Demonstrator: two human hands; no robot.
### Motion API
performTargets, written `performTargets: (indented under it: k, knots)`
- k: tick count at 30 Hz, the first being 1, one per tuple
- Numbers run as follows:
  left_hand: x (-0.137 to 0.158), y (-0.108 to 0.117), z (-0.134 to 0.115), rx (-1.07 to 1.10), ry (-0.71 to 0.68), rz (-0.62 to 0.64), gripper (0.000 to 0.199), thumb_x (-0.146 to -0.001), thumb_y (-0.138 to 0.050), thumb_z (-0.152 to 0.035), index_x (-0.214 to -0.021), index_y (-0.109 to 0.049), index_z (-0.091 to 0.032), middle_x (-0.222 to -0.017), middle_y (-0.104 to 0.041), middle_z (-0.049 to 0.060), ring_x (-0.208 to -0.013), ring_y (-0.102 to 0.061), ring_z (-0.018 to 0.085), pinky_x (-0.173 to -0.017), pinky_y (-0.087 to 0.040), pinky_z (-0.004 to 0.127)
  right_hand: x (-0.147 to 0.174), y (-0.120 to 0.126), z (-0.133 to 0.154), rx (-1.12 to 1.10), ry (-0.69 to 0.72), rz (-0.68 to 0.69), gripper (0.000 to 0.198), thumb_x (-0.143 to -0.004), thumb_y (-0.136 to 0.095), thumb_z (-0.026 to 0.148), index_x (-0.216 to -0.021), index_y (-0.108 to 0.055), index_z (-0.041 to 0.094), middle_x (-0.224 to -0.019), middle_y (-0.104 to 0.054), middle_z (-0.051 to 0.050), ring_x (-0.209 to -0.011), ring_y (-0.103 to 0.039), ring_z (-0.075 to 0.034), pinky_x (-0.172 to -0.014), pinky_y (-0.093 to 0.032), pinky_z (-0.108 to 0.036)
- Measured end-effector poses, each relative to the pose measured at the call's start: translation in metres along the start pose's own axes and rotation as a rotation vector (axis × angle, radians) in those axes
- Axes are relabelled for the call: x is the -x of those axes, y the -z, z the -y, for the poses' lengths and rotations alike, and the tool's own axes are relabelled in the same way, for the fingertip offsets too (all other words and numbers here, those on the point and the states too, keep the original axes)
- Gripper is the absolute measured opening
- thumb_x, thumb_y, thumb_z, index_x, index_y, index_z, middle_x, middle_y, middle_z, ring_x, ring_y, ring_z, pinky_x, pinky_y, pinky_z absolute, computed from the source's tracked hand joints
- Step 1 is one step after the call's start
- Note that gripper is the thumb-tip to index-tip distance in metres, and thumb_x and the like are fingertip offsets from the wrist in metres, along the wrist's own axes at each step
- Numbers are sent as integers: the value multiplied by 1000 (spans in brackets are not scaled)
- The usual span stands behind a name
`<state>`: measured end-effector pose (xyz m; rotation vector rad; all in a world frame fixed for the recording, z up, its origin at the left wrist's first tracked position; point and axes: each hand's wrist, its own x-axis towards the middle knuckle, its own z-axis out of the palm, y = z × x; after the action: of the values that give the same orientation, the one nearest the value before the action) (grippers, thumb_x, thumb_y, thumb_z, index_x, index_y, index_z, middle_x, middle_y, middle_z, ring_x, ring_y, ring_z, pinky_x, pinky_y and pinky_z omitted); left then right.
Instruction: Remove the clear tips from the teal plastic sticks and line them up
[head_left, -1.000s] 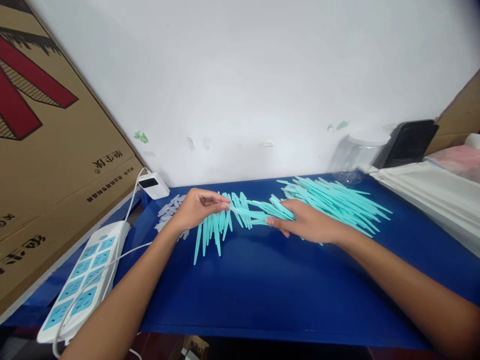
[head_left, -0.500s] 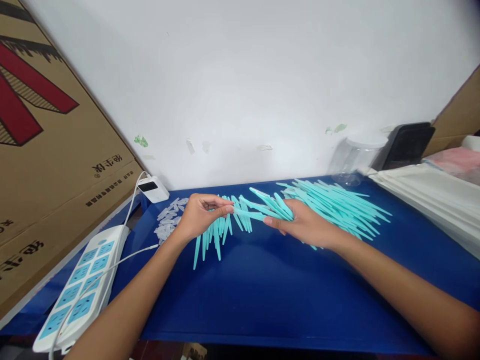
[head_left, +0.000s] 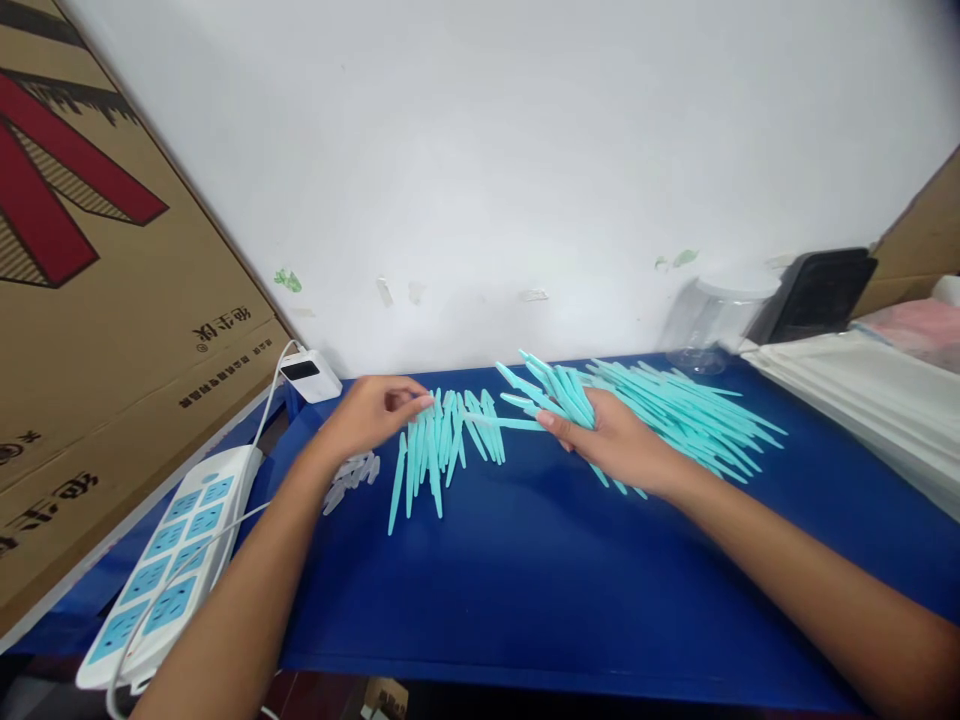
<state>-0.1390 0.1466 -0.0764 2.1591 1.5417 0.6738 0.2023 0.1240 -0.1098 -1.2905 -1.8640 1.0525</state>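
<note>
My right hand [head_left: 607, 435] grips a fanned bunch of slim turquoise eyebrow razors [head_left: 562, 392]. One razor [head_left: 506, 423] sticks out to the left from under my thumb, its far end pale. To the left, my left hand [head_left: 379, 412] has thumb and forefinger drawn together; whether something small is between them cannot be made out. Just right of those fingertips lies a loose row of turquoise razors [head_left: 435, 450]. Small clear plastic caps [head_left: 352, 480] lie below my left hand, which partly hides them. Behind my right hand spreads a bigger heap of razors [head_left: 686, 415].
A white power strip [head_left: 169, 570] with cables and a small white device [head_left: 311, 375] stand at left beside a large cardboard box [head_left: 150, 330]. Back right are a clear jar [head_left: 709, 320], a black stand [head_left: 821, 295] and white bags [head_left: 862, 390]. A wall [head_left: 480, 180] closes the back.
My left hand has let go of the end of the protruding razor and moved left, toward the clear caps. My right hand still holds the bunch, now turned more upright.
</note>
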Motion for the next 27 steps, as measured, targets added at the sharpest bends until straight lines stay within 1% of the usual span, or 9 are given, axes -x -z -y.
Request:
performTargets:
  k: [1, 3, 6, 10, 14, 18, 22, 25, 27]
  knots:
    - [1, 14, 10, -154, 38, 8, 40, -88, -70, -57, -95, -80, -20, -70, -71, 3, -63, -63, 16, -59, -47, 26, -1, 1, -1, -6, 13, -2, 47, -91, -63, 67, -83, -54, 22, -67, -62, 1, -55, -54, -16, -51, -40, -28]
    - [5, 38, 31, -325, 144, 120, 42, -78, -76, -60, -84, -78, -19, -65, -65, 2, -58, -57, 16, -53, -39, 25, -2, 2, -3, -22, 53, -9, 45, -92, -63, 64, -82, -54, 22, -67, -62, 1, -56, -55, -16, -52, -41, -28]
    - [11, 56, 52, -306, 231, 361, 45, -67, -82, -62, -87, -79, -21, -67, -61, 1, -59, -55, 16, -54, -37, 25, -5, 1, -6, -21, 92, -31, 42, -93, -64, 60, -79, -54, 21, -66, -61, 2, -56, -56, -16, -55, -41, -28]
    - [13, 50, 55, -211, 247, 514, 49, -60, -88, -55, -96, -81, -23, -71, -58, 0, -63, -53, 17, -57, -38, 25, -6, 1, -4, -7, 103, -41, 41, -95, -63, 57, -78, -54, 21, -66, -62, 2, -56, -56, -16, -57, -42, -28]
    - [9, 39, 56, -173, 233, 571, 43, -58, -88, -54, -87, -82, -22, -68, -56, 0, -61, -51, 16, -55, -35, 25, -6, 1, -3, -16, 98, -42, 41, -95, -62, 58, -79, -54, 21, -66, -62, 1, -60, -59, -17, -58, -44, -28]
    - [4, 35, 62, -171, 234, 569, 43, -63, -85, -61, -79, -80, -21, -64, -54, 0, -58, -47, 15, -54, -32, 26, -6, 1, -6, -17, 82, -43, 41, -94, -63, 59, -79, -55, 21, -67, -63, 1, -61, -60, -17, -59, -44, -29]
    - [2, 29, 59, -167, 244, 467, 51, -66, -80, -70, -74, -76, -20, -63, -57, 2, -57, -48, 16, -52, -31, 27, -6, 0, -7, -3, 77, -50, 42, -94, -63, 59, -79, -55, 21, -68, -64, 1, -60, -59, -17, -59, -43, -29]
    - [1, 26, 53, -176, 255, 363, 56, -66, -77, -74, -79, -75, -20, -66, -61, 2, -59, -52, 17, -54, -35, 27, -5, 0, -5, -5, 53, -49, 43, -93, -62, 63, -81, -55, 22, -68, -64, 1, -61, -60, -18, -57, -44, -30]
    - [0, 26, 52, -180, 255, 340, 58, -61, -80, -72, -86, -76, -20, -73, -66, 3, -65, -58, 19, -56, -40, 27, -4, 1, -5, -5, 24, -46, 45, -92, -61, 65, -82, -53, 22, -69, -65, 0, -61, -61, -18, -57, -44, -30]
